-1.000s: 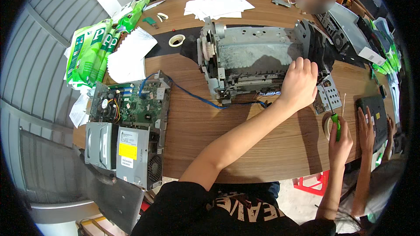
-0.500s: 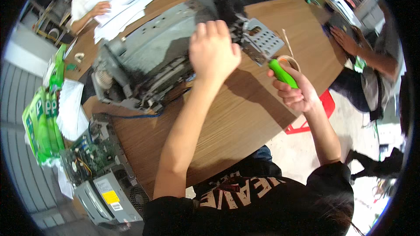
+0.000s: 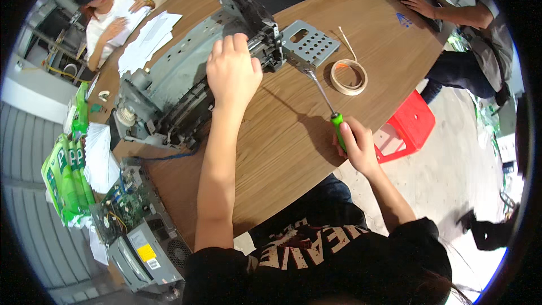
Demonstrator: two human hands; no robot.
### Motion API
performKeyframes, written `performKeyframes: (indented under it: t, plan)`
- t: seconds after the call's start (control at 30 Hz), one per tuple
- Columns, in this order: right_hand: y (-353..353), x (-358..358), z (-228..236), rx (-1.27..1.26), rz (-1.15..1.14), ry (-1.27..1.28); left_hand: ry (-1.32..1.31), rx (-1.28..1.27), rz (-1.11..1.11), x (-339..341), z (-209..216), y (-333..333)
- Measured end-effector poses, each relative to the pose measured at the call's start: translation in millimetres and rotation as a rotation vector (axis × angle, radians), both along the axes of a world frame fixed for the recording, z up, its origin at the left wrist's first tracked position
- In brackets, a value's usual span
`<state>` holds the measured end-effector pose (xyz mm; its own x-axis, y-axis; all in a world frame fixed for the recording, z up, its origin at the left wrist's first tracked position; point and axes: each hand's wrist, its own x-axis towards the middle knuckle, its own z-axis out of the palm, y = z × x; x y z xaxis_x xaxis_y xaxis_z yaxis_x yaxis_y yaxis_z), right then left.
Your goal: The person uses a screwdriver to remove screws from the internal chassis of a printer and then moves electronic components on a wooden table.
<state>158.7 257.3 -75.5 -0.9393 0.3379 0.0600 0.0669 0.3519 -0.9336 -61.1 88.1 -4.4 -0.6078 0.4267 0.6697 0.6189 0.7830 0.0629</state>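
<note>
A stripped printer chassis (image 3: 169,59) of grey metal and black plastic lies across the table in front of me. My left hand (image 3: 232,73) is over its near side, fingers curled round the frame; the fingertips are hidden. In my right hand (image 3: 358,144) is a screwdriver (image 3: 337,127) with a green handle. Its metal shaft points up and left, and the tip is close to a perforated metal bracket (image 3: 310,45) beside the chassis. Whether the tip touches the bracket I cannot tell. A roll of tape (image 3: 361,83) lies right of the bracket.
An opened computer case (image 3: 152,237) with a circuit board and drive stands at lower left, near green packages (image 3: 65,178). One person sits at far left with papers (image 3: 155,36); another person's hand (image 3: 418,4) rests at far right. A red stool (image 3: 415,124) stands beside the table.
My right hand has come down and nearer to me with the screwdriver, whose shaft now shows. The tape roll is uncovered. My left hand stays on the chassis as the whole view shifts.
</note>
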Motion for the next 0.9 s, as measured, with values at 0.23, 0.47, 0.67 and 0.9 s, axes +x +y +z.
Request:
performKeyframes:
  t: [0.23,0.47,0.67,0.9]
  plan:
    - [-7.9,2.8,-11.3,-0.031,-0.058,0.147,0.0,0.035,-0.019,-0.8,-0.2,-21.3]
    - [-6.5,7.0,-24.8,-0.035,-0.015,0.199,-0.034,0.061,-0.08,-7.4,3.5,-73.6]
    - [-3.5,5.9,-30.5,-0.025,0.034,0.212,-0.08,0.024,-0.097,-7.7,12.6,-96.6]
    - [-4.8,5.3,-25.1,0.012,0.072,0.224,-0.052,0.121,-0.088,5.6,8.7,-97.6]
